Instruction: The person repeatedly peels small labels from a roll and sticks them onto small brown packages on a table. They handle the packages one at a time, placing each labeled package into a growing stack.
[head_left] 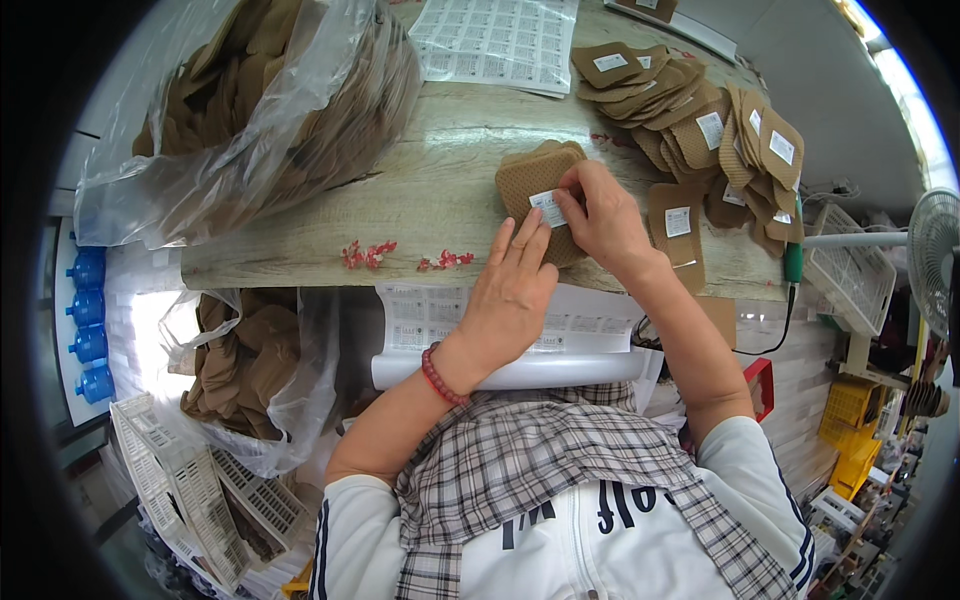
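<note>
A small stack of brown, dotted, rounded-corner pads (522,183) lies on the table before me. On the top pad is a white printed label (546,208). My right hand (607,222) pinches the label's right edge between thumb and fingertips. My left hand (505,305) is stretched out, palm down, its fingertips touching the label's lower left and the pad's edge. Whether the label is fully flat on the pad cannot be seen under the fingers. Just right of my right hand lies another labelled pad (677,222).
Labelled pads (700,125) are heaped at the far right, beside a green-handled tool (793,262). A label sheet (495,45) lies at the back. A clear bag (395,95) of brown pieces fills the left. A sheet roll (520,372) spans my lap; a fan (932,262) stands right.
</note>
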